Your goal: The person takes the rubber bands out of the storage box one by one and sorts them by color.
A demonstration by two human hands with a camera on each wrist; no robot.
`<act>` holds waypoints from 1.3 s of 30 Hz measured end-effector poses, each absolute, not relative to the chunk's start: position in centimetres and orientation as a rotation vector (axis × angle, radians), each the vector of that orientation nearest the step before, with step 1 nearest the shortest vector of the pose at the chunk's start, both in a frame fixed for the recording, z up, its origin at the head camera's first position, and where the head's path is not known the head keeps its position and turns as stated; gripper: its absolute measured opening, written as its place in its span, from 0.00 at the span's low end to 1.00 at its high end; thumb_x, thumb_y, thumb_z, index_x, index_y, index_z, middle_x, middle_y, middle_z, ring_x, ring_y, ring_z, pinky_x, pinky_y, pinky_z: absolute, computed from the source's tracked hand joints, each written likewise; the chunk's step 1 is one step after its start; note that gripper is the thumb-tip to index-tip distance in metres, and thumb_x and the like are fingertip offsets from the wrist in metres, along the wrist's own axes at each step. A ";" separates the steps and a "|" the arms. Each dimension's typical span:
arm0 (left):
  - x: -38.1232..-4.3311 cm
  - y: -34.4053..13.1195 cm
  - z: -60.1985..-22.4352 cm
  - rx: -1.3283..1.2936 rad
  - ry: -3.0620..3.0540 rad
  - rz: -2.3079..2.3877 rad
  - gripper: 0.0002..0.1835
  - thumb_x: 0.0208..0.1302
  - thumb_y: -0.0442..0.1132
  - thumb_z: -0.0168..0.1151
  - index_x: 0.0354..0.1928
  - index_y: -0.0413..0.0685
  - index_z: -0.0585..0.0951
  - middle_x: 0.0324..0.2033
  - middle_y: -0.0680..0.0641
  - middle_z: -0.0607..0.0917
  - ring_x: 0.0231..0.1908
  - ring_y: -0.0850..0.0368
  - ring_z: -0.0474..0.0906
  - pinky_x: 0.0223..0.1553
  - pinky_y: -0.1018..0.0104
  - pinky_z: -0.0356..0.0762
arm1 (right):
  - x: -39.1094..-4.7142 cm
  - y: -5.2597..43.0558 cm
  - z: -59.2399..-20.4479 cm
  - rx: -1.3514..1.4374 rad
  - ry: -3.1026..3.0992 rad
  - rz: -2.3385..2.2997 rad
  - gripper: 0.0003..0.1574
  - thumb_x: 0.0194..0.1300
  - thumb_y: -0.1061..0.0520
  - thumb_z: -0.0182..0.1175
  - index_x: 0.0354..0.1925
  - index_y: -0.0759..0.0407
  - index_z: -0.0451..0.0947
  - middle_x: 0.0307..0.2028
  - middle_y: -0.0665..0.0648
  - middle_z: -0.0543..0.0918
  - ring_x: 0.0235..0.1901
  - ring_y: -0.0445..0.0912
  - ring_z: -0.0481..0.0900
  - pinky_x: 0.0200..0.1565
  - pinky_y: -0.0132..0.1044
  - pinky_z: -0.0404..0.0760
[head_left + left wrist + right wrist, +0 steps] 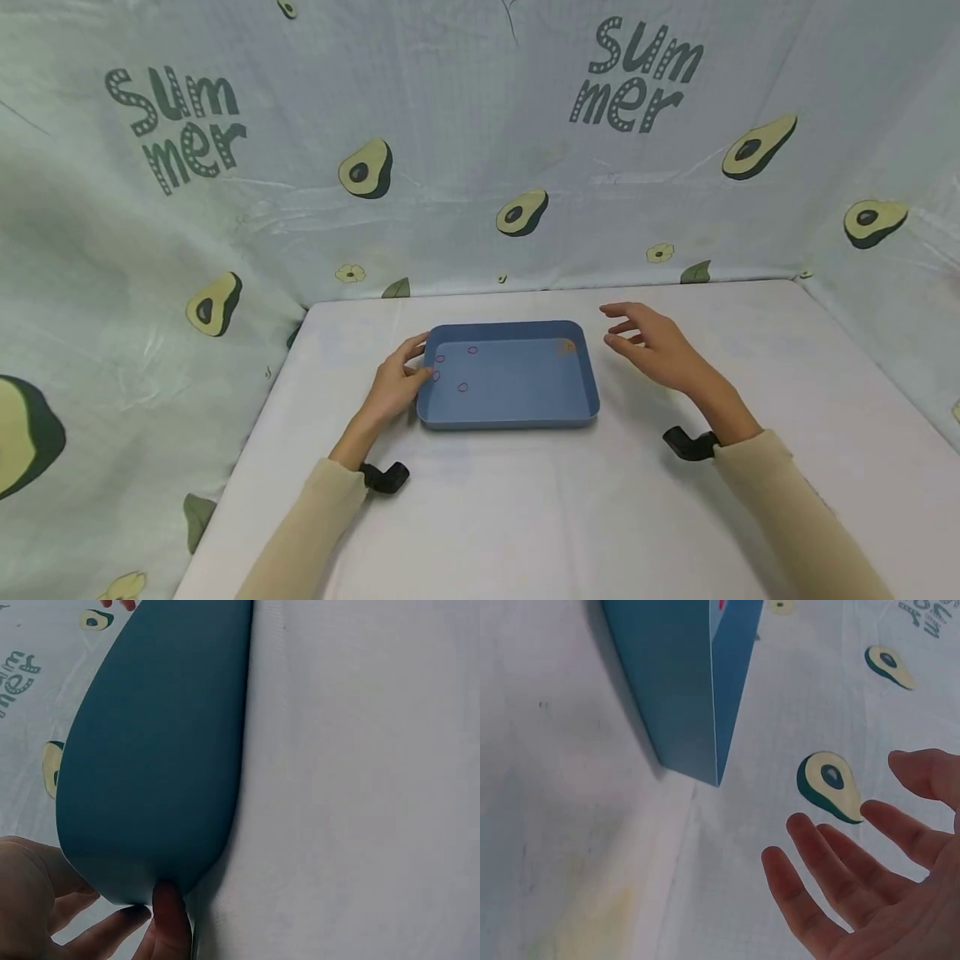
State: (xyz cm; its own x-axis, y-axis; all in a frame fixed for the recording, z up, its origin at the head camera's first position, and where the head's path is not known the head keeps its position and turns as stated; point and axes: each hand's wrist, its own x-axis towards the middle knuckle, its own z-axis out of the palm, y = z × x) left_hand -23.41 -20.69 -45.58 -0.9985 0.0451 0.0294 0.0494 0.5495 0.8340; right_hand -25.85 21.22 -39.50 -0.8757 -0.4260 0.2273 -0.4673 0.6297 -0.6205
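Note:
A shallow blue tray (525,379) with rounded corners lies on the white table. My left hand (392,387) grips its left end, thumb over the rim and fingers along the outer wall. The left wrist view shows fingertips (171,896) against the tray wall. Several thin pinkish-red rings (462,387) lie in the left part of the tray. A small orange item (568,346), its kind unclear, is at the back right corner inside. My right hand (656,346) hovers just right of the tray, fingers loosely bent and apart, holding nothing.
The white tabletop (480,517) extends around the tray on all sides. A pale cloth (450,108) printed with avocados and lettering hangs behind and beside the table. Black wrist mounts (386,478) stick out from both forearms.

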 end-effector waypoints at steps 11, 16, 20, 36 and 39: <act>-23.2 -19.4 -46.2 -0.154 -2.809 -1.486 0.30 0.76 0.36 0.52 0.79 0.54 0.66 0.74 0.37 0.71 0.32 0.54 0.81 0.32 0.68 0.73 | -24.8 18.8 -39.4 0.828 -2.809 1.118 0.27 0.78 0.53 0.58 0.69 0.61 0.72 0.66 0.64 0.78 0.59 0.59 0.83 0.58 0.59 0.82; -23.3 -19.4 -46.2 -0.163 -2.828 -1.462 0.34 0.73 0.34 0.55 0.79 0.53 0.65 0.74 0.37 0.71 0.21 0.60 0.70 0.24 0.69 0.66 | -24.8 17.0 -38.7 0.901 -2.826 1.144 0.25 0.77 0.53 0.59 0.66 0.62 0.75 0.62 0.64 0.82 0.56 0.56 0.84 0.57 0.55 0.83; -23.3 -19.5 -46.3 -0.191 -2.837 -1.433 0.36 0.72 0.32 0.56 0.80 0.51 0.63 0.75 0.36 0.69 0.20 0.60 0.68 0.23 0.70 0.65 | -24.9 15.7 -38.3 0.926 -2.834 1.157 0.22 0.76 0.54 0.60 0.63 0.61 0.79 0.57 0.62 0.85 0.53 0.53 0.85 0.55 0.53 0.83; -23.3 -19.8 -46.4 -0.214 -2.831 -1.436 0.35 0.72 0.32 0.57 0.80 0.49 0.63 0.75 0.33 0.68 0.19 0.61 0.69 0.23 0.70 0.68 | -24.1 6.4 -38.8 0.886 -2.962 0.933 0.17 0.71 0.45 0.66 0.52 0.52 0.88 0.39 0.51 0.89 0.34 0.42 0.82 0.43 0.53 0.84; -23.2 -20.0 -46.2 -0.205 -2.830 -1.438 0.35 0.72 0.32 0.56 0.80 0.48 0.63 0.75 0.33 0.68 0.19 0.61 0.69 0.24 0.70 0.67 | -24.1 4.4 -39.5 0.816 -2.971 0.939 0.15 0.70 0.48 0.68 0.50 0.53 0.89 0.38 0.52 0.89 0.32 0.42 0.82 0.40 0.47 0.84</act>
